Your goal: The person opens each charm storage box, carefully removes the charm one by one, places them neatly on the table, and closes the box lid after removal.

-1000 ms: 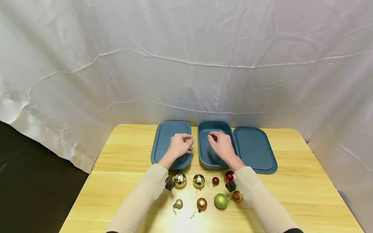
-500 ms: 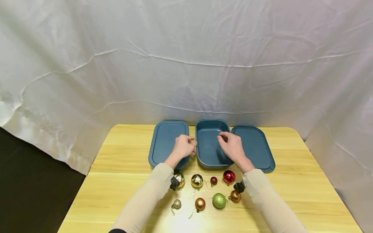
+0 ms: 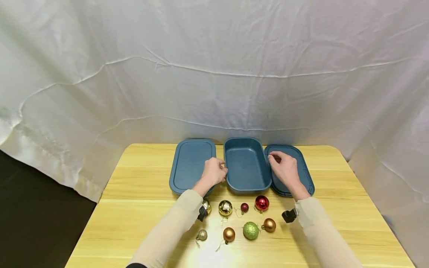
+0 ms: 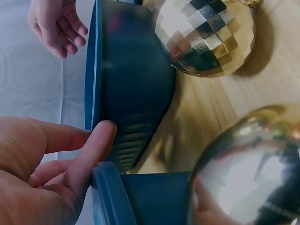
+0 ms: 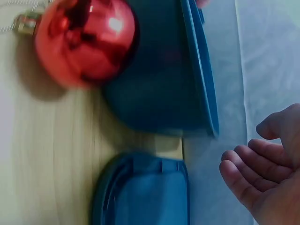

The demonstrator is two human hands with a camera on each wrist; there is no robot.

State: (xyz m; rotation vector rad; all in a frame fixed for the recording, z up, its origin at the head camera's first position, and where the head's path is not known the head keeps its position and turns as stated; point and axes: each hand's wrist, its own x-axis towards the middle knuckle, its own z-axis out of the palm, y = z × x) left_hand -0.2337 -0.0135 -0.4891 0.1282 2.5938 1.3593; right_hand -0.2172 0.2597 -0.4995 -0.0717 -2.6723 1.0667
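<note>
My left hand (image 3: 213, 172) is between two blue plastic boxes. In the left wrist view, its thumb and index finger pinch the rim of the open box (image 4: 136, 70). The open box (image 3: 244, 163) has a bare floor. My right hand (image 3: 285, 169) hovers over a loose blue lid (image 3: 303, 176) to the right. Its fingers (image 5: 255, 164) are loosely bent, with nothing between them. A lidded box (image 3: 191, 163) stands left of the open one.
Several bauble ornaments lie in front of the boxes: mirrored gold (image 3: 225, 208), dark red (image 3: 244, 207), shiny red (image 3: 261, 203), glittery green (image 3: 250, 230), copper (image 3: 229, 234) and small champagne (image 3: 202, 235). A white curtain (image 3: 201, 93) hangs behind the table.
My right hand has moved right, from inside the open box to over the loose lid. My left hand has shifted right to the open box's rim.
</note>
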